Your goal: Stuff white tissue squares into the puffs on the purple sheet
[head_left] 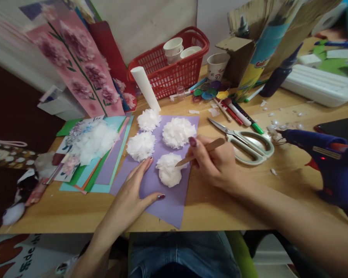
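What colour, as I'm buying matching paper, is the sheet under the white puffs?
The sheet is light purple; the head view shows it best.

From here I see: wooden worktop (226,212) | purple sheet (149,182) | coloured papers (108,170) | scissors (234,135) | glue gun (335,166) (red light (323,158) glowing) | red basket (174,77)

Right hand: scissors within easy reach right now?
Likely yes: the scissors lie right beside the right hand, nothing resting on them, though its grip on the brown stick may need freeing first.
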The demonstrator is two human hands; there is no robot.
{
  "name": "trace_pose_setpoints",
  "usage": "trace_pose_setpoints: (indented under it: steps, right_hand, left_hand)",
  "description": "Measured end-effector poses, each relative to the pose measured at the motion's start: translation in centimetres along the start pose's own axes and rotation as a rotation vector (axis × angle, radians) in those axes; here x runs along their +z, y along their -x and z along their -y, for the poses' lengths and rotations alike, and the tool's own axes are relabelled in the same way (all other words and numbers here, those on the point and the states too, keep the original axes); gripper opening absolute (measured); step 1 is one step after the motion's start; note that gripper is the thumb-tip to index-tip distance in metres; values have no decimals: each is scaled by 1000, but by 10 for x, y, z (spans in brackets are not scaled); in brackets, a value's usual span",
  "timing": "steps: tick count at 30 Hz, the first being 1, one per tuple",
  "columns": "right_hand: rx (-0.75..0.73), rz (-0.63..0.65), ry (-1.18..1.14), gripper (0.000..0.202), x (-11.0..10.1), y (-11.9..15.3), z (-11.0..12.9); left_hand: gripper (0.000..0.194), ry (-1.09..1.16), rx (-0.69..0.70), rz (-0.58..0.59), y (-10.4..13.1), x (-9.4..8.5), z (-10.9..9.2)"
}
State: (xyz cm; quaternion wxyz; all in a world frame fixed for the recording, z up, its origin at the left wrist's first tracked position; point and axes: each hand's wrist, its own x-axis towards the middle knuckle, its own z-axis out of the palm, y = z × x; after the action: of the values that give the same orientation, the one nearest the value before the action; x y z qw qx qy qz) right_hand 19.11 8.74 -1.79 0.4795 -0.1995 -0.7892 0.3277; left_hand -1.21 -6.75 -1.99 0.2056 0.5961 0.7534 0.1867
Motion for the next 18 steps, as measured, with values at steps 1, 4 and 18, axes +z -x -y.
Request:
trace_pose_setpoints:
  steps: [1,4,18]
  right_hand:
    - [37,-67,-37,43,0,0,0]
    - [175,-213,-153,48,1,1,-2]
    - [484,-422,-378,38,2,-17,0]
  left_hand:
    - [82,-4,1,-2,0,1,0]
    - [80,-13,10,-2,2,4,1]
    - [29,26,45,-299,-29,-74,22]
